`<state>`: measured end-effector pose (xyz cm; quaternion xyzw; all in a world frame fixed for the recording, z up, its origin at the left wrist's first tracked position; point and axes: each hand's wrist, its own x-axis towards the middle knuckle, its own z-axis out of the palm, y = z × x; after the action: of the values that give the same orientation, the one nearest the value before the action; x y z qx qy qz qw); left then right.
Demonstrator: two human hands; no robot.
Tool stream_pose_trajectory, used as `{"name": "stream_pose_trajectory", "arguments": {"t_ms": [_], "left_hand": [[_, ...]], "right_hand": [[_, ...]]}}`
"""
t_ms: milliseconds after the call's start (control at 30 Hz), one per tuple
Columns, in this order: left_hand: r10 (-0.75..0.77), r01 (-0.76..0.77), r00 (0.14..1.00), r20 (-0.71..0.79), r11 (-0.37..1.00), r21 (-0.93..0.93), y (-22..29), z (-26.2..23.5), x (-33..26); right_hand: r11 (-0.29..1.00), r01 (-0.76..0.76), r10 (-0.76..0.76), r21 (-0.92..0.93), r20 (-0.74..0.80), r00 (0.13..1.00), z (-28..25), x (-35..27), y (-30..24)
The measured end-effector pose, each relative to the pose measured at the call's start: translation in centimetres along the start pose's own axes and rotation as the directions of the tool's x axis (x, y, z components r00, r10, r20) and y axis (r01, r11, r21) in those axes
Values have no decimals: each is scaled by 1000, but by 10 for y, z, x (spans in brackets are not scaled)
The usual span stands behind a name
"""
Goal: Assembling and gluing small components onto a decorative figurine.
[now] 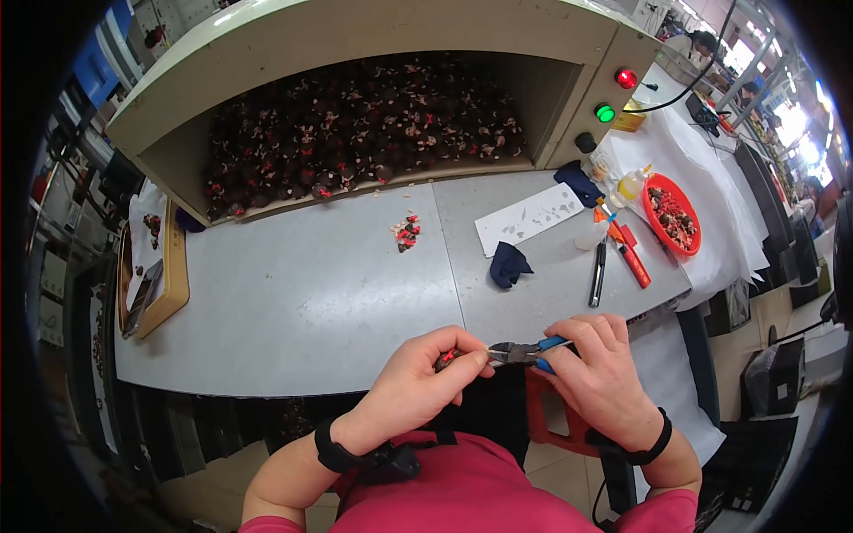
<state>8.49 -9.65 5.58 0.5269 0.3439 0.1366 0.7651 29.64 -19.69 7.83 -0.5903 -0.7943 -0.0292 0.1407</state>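
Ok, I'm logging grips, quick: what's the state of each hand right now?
Left hand: closed, holding a small dark-and-red piece.
Right hand: closed around blue-handled cutters.

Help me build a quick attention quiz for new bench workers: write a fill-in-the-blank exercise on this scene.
1. The right hand grips pliers whose handles are coloured ____.
2. A small dark piece with red on it is held in the person's ____ hand.
3. Above the green light is another light, coloured ____.
4. The tan tray is on the person's left, while the red bowl is on the person's ____.

Missing words: blue; left; red; right.
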Motion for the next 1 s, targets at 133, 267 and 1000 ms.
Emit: {"name": "stream_pose_trajectory", "arguments": {"t_ms": [133, 267, 1000], "left_hand": [[36, -36, 999, 1, 999, -4, -3, 2, 0], [82, -83, 996, 18, 996, 13, -4, 4, 1], [130, -130, 992, 8, 983, 129, 0, 5, -1]], "right_hand": [[997, -40, 36, 73, 50, 998, 3, -2, 2], [962, -92, 68, 257, 104, 992, 9, -6, 4], [772, -268, 129, 576, 272, 954, 8, -6, 2]]}}
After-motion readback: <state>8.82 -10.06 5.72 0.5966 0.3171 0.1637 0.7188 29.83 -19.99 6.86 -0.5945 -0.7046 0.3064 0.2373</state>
